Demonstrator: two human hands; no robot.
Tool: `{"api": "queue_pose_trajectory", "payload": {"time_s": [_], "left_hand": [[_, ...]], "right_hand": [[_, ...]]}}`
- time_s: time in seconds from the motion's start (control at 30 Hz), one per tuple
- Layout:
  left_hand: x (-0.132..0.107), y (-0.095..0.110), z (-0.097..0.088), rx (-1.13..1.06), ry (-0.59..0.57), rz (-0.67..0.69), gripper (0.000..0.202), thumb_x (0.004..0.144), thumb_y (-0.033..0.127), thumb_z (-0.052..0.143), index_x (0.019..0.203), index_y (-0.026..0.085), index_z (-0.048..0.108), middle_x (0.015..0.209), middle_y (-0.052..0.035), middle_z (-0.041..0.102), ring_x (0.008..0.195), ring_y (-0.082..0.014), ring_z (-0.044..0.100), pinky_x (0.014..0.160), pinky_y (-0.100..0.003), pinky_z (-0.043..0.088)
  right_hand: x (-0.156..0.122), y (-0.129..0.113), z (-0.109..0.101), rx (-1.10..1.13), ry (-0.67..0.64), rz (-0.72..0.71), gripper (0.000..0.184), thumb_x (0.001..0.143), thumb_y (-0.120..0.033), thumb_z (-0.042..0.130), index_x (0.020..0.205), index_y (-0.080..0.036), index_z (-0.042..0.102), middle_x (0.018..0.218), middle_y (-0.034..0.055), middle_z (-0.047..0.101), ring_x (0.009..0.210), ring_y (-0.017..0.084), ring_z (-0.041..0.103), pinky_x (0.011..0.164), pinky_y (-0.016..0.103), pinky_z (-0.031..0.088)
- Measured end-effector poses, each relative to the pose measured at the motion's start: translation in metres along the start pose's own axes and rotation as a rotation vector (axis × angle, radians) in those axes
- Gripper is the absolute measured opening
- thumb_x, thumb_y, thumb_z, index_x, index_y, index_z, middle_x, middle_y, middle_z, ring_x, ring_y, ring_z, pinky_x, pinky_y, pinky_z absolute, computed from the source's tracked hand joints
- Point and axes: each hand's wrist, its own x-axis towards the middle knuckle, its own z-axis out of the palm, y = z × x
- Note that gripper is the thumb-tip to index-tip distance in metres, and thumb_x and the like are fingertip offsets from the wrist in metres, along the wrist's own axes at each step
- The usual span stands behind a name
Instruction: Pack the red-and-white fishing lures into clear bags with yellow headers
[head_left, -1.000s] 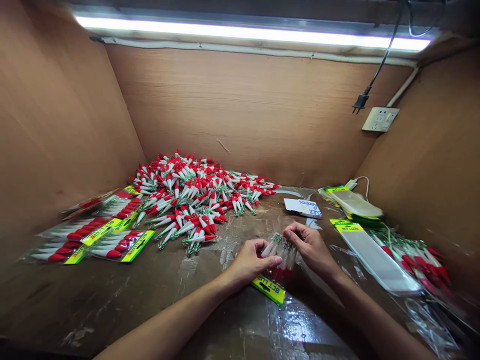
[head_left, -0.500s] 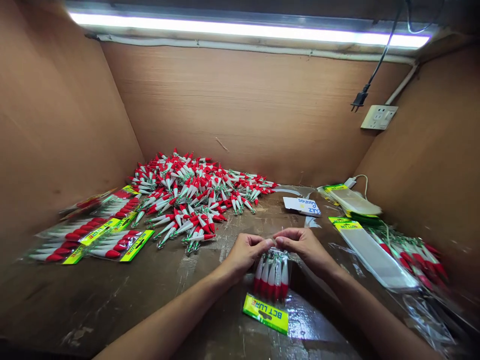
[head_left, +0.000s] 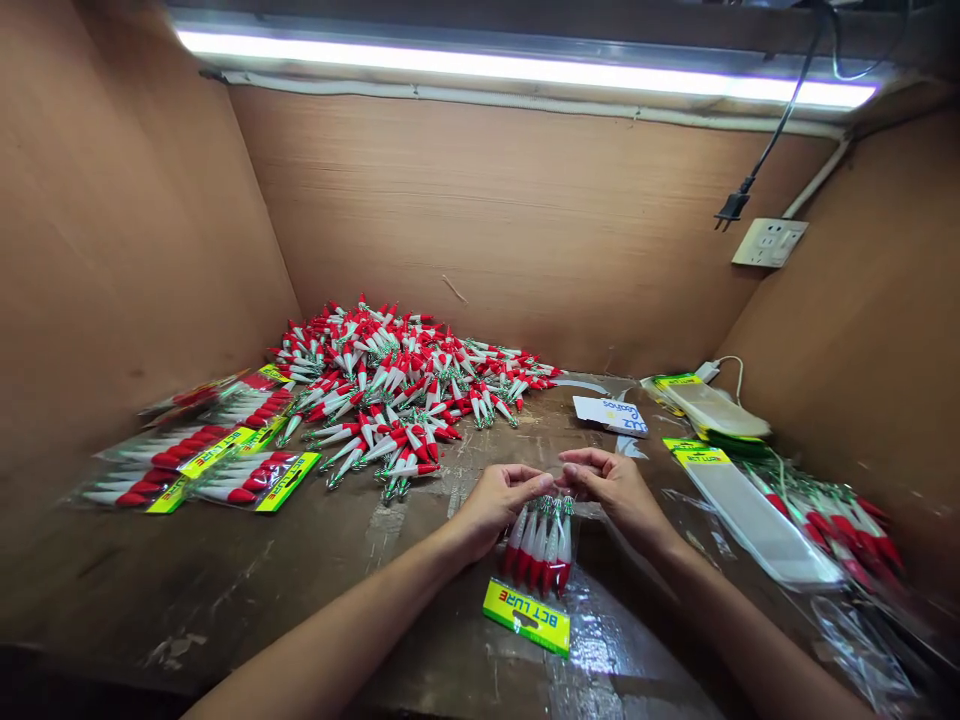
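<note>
A clear plastic packet of red-and-white fishing lures [head_left: 538, 548] lies in front of me on the brown table. Its yellow-green BCT LURE header [head_left: 526, 616] points toward me, and the lures' green hooks are at the far end. My left hand [head_left: 504, 508] pinches the packet's far edge between thumb and fingers. Beside it, my right hand [head_left: 611, 492] is also closed, thumb against fingertips, at the same edge's right corner. The fingertips of both hands are a small gap apart. What exactly lies between the right fingertips is too small to make out.
A large heap of loose lures [head_left: 405, 370] covers the back left. Filled packets [head_left: 255, 480] lie at the left. To the right are flat plastic bags [head_left: 757, 515], more lures [head_left: 847, 525] and a white card [head_left: 609, 413]. A black plug [head_left: 731, 207] hangs above.
My right hand's fingertips have drawn slightly away from the left ones along the packet's far edge. The whole view has shifted a little, moving the scene rightward.
</note>
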Motion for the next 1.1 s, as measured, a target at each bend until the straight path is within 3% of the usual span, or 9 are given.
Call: {"api": "queue_pose_trajectory", "payload": {"time_s": [0.17,0.33,0.43,0.53,0.63,0.77,0.93,1.1], "left_hand": [[0.002,-0.003,0.000,-0.019,0.117,0.065,0.044,0.070,0.047,0.084,0.087,0.009,0.072,0.088,-0.0125,0.075,0.076,-0.0193,0.066,0.074,-0.029,0.048],[-0.003,-0.005,-0.004,-0.041,-0.050,-0.096,0.068,0.057,0.034,0.094,0.116,0.015,0.065,0.093,-0.0085,0.073,0.080,-0.0195,0.068,0.077,-0.030,0.049],[-0.005,-0.007,-0.006,0.057,-0.119,-0.120,0.056,0.054,0.029,0.094,0.102,0.012,0.070,0.085,-0.0050,0.071,0.070,-0.0158,0.064,0.069,-0.026,0.047],[-0.004,-0.008,-0.005,0.175,-0.065,-0.061,0.042,0.057,0.030,0.092,0.087,0.010,0.070,0.074,-0.0020,0.067,0.061,-0.0118,0.057,0.060,-0.023,0.042],[-0.003,-0.006,-0.001,0.185,-0.044,-0.016,0.041,0.059,0.030,0.090,0.089,0.010,0.070,0.074,-0.0021,0.067,0.061,-0.0115,0.056,0.060,-0.023,0.042],[-0.004,-0.003,0.003,0.169,-0.014,0.015,0.048,0.059,0.031,0.091,0.096,0.009,0.071,0.078,-0.0035,0.068,0.063,-0.0128,0.057,0.062,-0.025,0.044],[-0.004,0.003,0.000,0.212,-0.072,0.026,0.051,0.065,0.040,0.088,0.104,0.010,0.074,0.083,-0.0062,0.070,0.071,-0.0150,0.059,0.069,-0.026,0.044],[-0.002,0.004,0.004,0.142,0.062,0.047,0.047,0.072,0.051,0.081,0.091,0.009,0.076,0.075,-0.0059,0.069,0.062,-0.0130,0.055,0.062,-0.024,0.040]], "right_hand": [[-0.003,-0.004,-0.001,-0.175,-0.057,-0.055,0.032,0.077,-0.045,0.077,0.089,-0.015,0.074,0.076,0.0035,0.073,0.067,0.015,0.061,0.062,0.026,0.044],[-0.003,-0.006,-0.002,-0.235,-0.010,-0.116,0.028,0.077,-0.042,0.077,0.083,-0.015,0.075,0.073,0.0020,0.069,0.066,0.014,0.057,0.064,0.026,0.042],[-0.003,-0.009,-0.002,-0.210,0.049,-0.162,0.028,0.077,-0.043,0.077,0.083,-0.015,0.074,0.075,0.0019,0.069,0.070,0.015,0.058,0.066,0.027,0.044],[-0.005,-0.014,-0.004,-0.228,-0.045,-0.162,0.027,0.080,-0.043,0.075,0.082,-0.016,0.074,0.076,0.0022,0.070,0.071,0.016,0.059,0.067,0.027,0.045],[-0.006,-0.019,-0.008,-0.265,-0.145,-0.177,0.024,0.079,-0.040,0.076,0.083,-0.017,0.075,0.081,0.0033,0.072,0.074,0.017,0.062,0.070,0.028,0.047],[-0.006,-0.021,-0.013,-0.286,-0.121,-0.227,0.022,0.080,-0.037,0.077,0.088,-0.017,0.077,0.085,0.0039,0.073,0.079,0.018,0.063,0.074,0.028,0.047],[-0.008,-0.011,-0.007,-0.052,-0.080,-0.087,0.038,0.070,-0.036,0.086,0.101,-0.018,0.072,0.075,-0.0021,0.067,0.068,0.013,0.060,0.067,0.026,0.046],[-0.008,0.000,0.000,0.203,-0.051,0.104,0.051,0.063,-0.035,0.090,0.106,-0.018,0.069,0.081,0.0012,0.069,0.073,0.016,0.065,0.072,0.030,0.051]]}}
